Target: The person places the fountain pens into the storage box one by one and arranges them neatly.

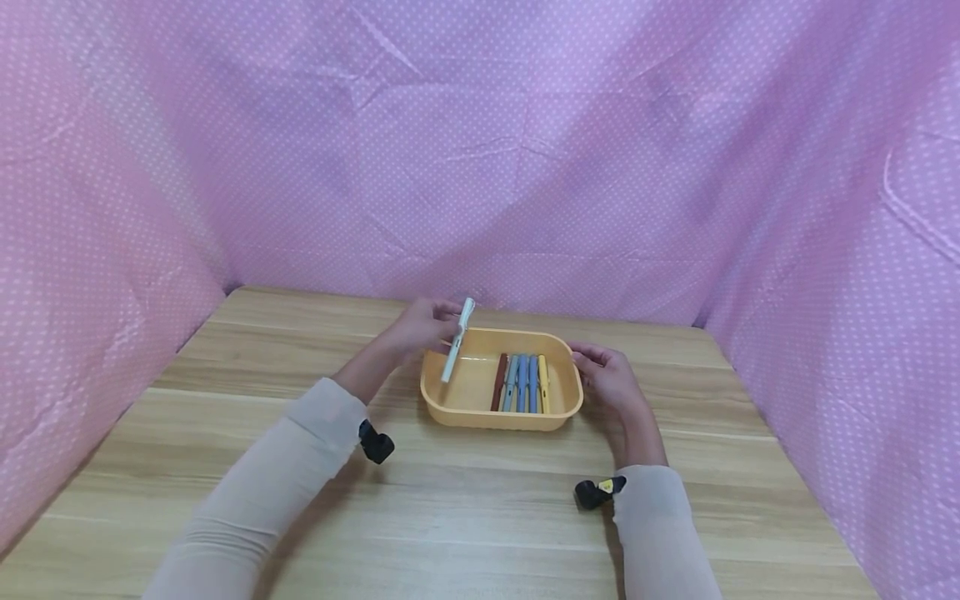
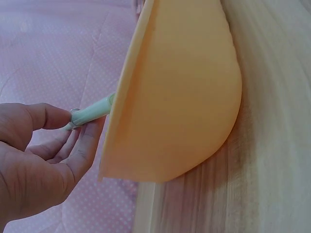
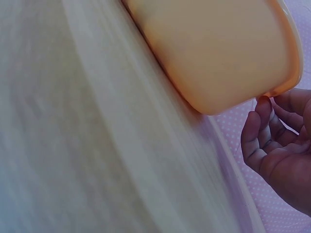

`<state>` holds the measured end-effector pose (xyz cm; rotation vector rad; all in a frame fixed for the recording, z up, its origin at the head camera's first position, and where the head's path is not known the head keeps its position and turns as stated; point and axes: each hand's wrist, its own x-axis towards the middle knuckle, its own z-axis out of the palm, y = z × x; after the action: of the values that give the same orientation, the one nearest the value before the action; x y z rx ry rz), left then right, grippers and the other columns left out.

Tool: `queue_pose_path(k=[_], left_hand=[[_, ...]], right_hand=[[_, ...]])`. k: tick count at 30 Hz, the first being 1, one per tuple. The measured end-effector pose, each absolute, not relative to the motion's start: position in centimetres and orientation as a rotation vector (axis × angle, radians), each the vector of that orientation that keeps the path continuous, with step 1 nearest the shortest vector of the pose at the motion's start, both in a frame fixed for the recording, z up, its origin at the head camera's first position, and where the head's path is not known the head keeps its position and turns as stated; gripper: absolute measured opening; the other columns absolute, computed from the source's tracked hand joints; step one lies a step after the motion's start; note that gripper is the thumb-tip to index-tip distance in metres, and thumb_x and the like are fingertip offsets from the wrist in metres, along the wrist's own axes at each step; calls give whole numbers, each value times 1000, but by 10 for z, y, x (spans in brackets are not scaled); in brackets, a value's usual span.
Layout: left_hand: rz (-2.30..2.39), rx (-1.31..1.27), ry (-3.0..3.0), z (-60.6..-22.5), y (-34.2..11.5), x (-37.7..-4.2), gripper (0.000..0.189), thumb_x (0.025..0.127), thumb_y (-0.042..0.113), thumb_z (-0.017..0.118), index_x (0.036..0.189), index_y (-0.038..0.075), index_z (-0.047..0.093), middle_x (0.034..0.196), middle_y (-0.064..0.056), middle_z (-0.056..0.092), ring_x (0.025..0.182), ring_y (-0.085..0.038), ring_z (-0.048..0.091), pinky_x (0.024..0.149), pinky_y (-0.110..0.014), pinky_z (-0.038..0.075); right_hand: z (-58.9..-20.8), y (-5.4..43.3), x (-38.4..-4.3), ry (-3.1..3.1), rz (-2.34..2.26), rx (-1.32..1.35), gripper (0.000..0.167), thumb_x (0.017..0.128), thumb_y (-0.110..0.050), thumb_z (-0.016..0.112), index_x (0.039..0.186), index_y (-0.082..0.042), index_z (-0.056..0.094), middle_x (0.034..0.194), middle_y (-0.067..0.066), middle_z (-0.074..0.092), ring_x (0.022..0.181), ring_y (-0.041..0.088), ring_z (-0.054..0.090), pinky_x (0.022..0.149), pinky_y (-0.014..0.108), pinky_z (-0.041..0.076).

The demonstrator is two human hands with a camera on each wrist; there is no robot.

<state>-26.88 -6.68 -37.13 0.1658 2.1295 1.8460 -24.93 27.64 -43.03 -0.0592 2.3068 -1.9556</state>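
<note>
My left hand (image 1: 422, 328) pinches a pale mint pen (image 1: 452, 358) between thumb and fingers, holding it tilted over the left end of a yellow-orange plastic basket (image 1: 502, 421). In the left wrist view the far part of this pen is hidden behind the basket wall. At the opposite end, my right hand (image 1: 613, 382) pinches the basket's rim with thumb and fingertips, as the right wrist view shows. Inside, towards the right, pens lie side by side: a dark red pen (image 1: 499, 383), a grey-green pen (image 1: 511, 385), two blue pens (image 1: 533, 385) and a yellow pen (image 1: 544, 385).
The basket stands on a wood-grain table (image 1: 480, 508), near its back edge. Pink dotted cloth (image 1: 465, 167) hangs behind the table and along both sides. Each sleeved wrist carries a small black camera (image 1: 377, 443).
</note>
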Motion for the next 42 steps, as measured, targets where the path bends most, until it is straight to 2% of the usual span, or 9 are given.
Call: queue_pose_path(k=[9,13,17,20,27,34,42], left_hand=[[1813,179,2149,-373,-52,-261,43,99,-2,59,142,-4,52,131,-31,58,115,-46,63,82,-38,64],[1818,194,2131,-376,-47,-259,42,99,-3,58,140,-5,53,129,-32,58,114,-49,62,81,-39,64],[1808,202,2129,-378,-42,-257,41,97,-5,58,138,-6,54,123,-30,61,113,-49,63,80,-40,64],[1794,198,2133,-379,-38,-256,42,96,-5,59,138,-5,55,118,-25,62,109,-45,65,79,-40,64],[1779,164,2101,-383,-31,-253,41,95,-7,59,136,-4,55,118,-22,62,104,-40,67,79,-40,64],[1742,183,2109,-388,-24,-248,44,94,-7,59,137,-7,54,114,-20,63,95,-31,68,78,-41,64],[1652,158,2144,-400,-21,-251,41,93,-4,61,134,-3,59,111,-17,66,92,-27,70,76,-36,64]], right_hand=[[-431,279,-251,2322,-1921,-78,38,106,-16,58,136,6,59,121,12,68,95,8,64,80,18,57],[-431,281,-251,2320,-1913,-78,38,106,-17,59,137,6,60,122,13,68,95,7,65,81,19,57],[-431,282,-251,2343,-1894,-97,40,106,-17,59,138,6,58,119,11,69,84,4,60,72,15,53],[-430,282,-252,2352,-1893,-100,40,106,-17,58,138,7,58,118,11,69,80,3,57,68,15,49],[-429,282,-251,2365,-1872,-100,40,106,-18,59,138,6,58,117,12,68,76,3,54,67,15,48],[-429,282,-250,2351,-1874,-110,40,106,-17,58,139,6,58,123,16,67,83,4,58,69,15,50],[-428,280,-250,2355,-1857,-99,41,106,-19,58,139,6,57,129,18,66,91,6,62,73,16,53]])
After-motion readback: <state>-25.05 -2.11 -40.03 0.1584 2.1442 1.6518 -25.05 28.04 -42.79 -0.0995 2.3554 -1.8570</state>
